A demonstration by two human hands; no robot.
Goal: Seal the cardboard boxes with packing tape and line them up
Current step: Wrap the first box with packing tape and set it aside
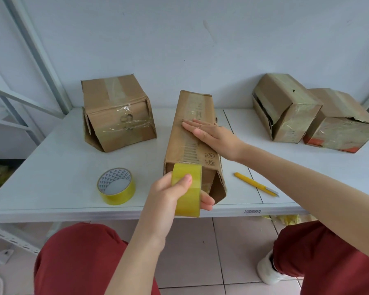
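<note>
Box [179, 150] lies under my right grip [213, 135], palm flat on its taped top. My left grip [168, 192], nearer me, clamps a tape roll [190, 201] against its unsealed end. Other boxes [117, 113] beyond the grips look taped, not yet lined up.

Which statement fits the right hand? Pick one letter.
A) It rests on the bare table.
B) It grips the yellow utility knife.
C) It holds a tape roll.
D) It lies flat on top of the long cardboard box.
D: the right hand lies flat, fingers straight, on the long cardboard box. The utility knife lies untouched, and the left hand holds the tape roll.
</note>
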